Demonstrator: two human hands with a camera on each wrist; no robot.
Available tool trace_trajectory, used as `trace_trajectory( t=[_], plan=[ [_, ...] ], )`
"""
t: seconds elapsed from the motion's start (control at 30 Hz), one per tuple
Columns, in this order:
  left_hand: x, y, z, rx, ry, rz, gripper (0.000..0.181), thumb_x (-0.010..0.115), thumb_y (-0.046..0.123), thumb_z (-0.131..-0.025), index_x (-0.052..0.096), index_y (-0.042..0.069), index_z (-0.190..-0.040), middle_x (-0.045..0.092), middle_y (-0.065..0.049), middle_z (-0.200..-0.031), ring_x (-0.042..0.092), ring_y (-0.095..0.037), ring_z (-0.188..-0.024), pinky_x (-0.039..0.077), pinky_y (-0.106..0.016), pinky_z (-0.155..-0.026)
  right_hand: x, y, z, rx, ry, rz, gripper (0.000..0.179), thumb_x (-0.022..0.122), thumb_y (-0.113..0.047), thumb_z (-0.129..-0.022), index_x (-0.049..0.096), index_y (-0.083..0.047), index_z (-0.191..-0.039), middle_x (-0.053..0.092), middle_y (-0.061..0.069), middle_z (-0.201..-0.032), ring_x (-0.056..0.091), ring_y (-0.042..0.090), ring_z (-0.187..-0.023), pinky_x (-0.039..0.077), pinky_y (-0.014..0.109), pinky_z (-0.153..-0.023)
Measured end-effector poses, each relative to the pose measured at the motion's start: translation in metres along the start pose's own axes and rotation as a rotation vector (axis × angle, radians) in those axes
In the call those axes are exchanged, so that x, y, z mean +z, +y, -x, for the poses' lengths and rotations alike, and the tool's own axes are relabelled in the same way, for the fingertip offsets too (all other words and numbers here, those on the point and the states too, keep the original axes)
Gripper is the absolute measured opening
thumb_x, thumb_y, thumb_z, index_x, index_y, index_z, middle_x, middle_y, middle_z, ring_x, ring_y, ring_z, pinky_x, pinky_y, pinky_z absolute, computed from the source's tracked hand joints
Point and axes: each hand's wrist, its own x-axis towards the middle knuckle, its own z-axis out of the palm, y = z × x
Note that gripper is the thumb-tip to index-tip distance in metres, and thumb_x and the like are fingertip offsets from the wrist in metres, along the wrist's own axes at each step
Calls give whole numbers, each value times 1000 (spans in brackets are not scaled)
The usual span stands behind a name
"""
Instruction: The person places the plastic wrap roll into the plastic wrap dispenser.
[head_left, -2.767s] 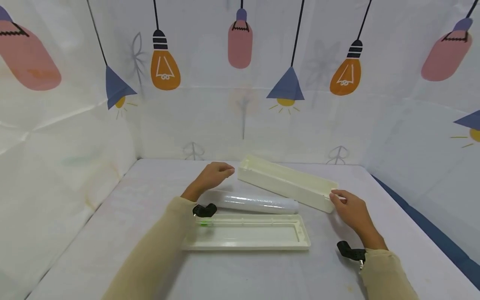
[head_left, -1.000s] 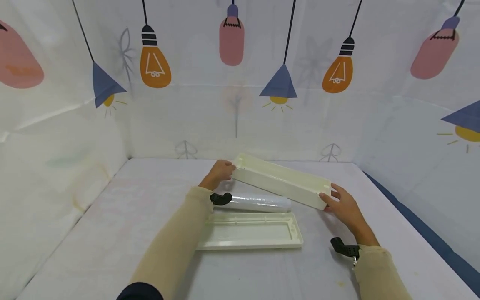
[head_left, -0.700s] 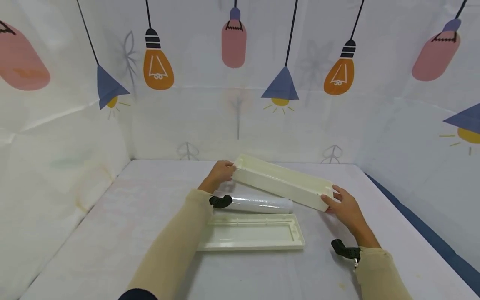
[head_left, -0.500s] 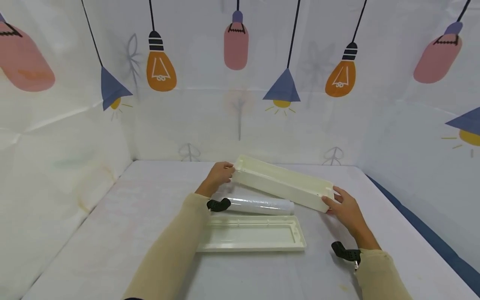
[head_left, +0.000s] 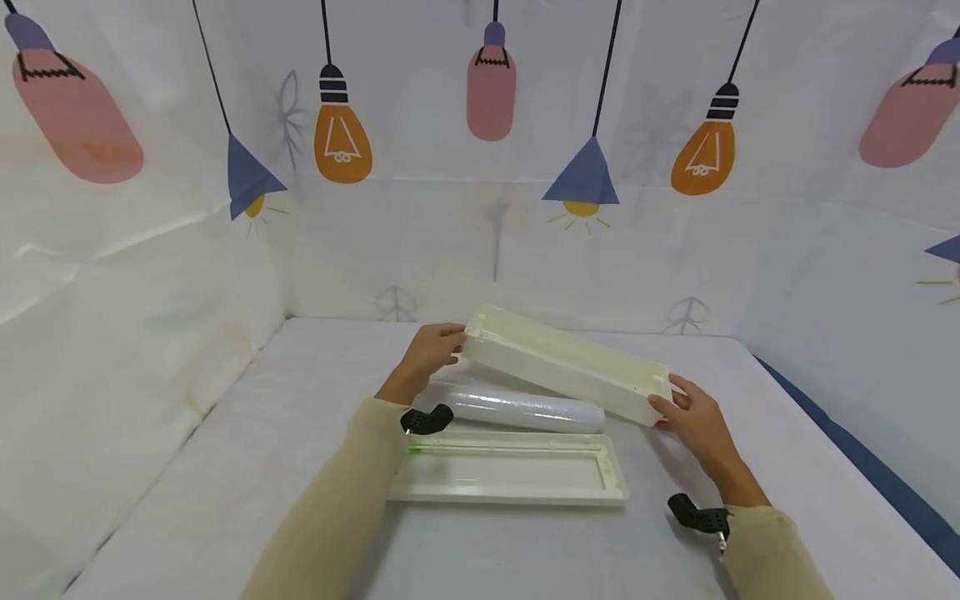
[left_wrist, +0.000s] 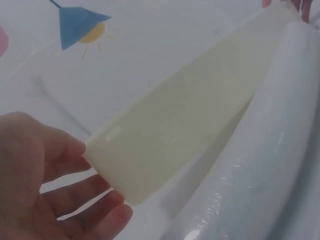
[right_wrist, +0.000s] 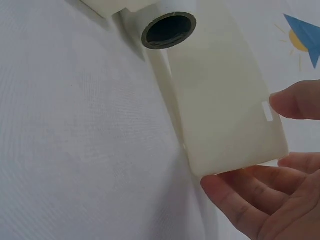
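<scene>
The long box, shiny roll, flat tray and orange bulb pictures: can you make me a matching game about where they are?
1. Long box
2. Shiny roll
3. Flat tray
4. Orange bulb pictures

A. On the white backdrop
B. In front of the roll
C. Between box and tray
D. Held by the left hand and right hand

Pairs: 1-D, 2-C, 3-B, 4-A

In the head view the left sleeve [head_left: 333,504] and black wrist device [head_left: 427,420] partly hide the left ends of the wrapped roll [head_left: 528,409] and shallow tray [head_left: 525,477], while in the right wrist view the top edge cuts off the box [right_wrist: 227,110] and the right edge cuts off the right hand [right_wrist: 290,202].
</scene>
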Motion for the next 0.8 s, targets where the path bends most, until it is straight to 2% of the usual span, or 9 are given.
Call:
trace_trajectory(
  t=[0.1, 0.23, 0.47, 0.6, 0.8],
  plan=[
    [-3, -1, 6, -14, 17, -8, 40, 57, 19, -102, 59, 3, -139, 62, -13, -131, 59, -27, -116, 53, -38, -94, 2, -2, 0, -3, -8, -4, 83, 60, -38, -102, 17, 9, -155, 37, 36, -148, 54, 46, -124, 57, 39, -87],
    [-5, -3, 11, -24, 25, -10, 40, 57, 21, -102, 61, 5, -138, 63, -13, -131, 60, -27, -115, 54, -37, -93, 4, -3, -1, 4, 3, 19, 81, 58, -37, -102, 18, 9, -155, 38, 35, -147, 55, 46, -123, 56, 42, -89],
    [-5, -9, 16, -28, 65, -8, 38, 58, 21, -102, 63, 7, -137, 63, -11, -131, 60, -26, -116, 55, -37, -92, 4, -5, -4, -22, 31, 46, 79, 58, -40, -102, 23, 9, -154, 40, 35, -146, 66, 43, -108, 52, 49, -93],
    [-5, -9, 20, -21, 86, -2, 37, 58, 21, -102, 63, 6, -136, 63, -11, -131, 59, -27, -117, 55, -37, -91, 3, -8, -7, -38, 32, 42, 80, 58, -41, -102, 23, 8, -154, 40, 34, -146, 66, 43, -107, 56, 42, -89],
    [-8, -9, 25, -2, 104, -46, 41, 55, 22, -102, 59, 5, -140, 63, -16, -129, 62, -31, -112, 54, -41, -91, 5, -17, -12, -71, 14, -22, 79, 60, -36, -102, 23, 8, -155, 40, 33, -148, 57, 44, -122, 58, 30, -82]
  ],
)
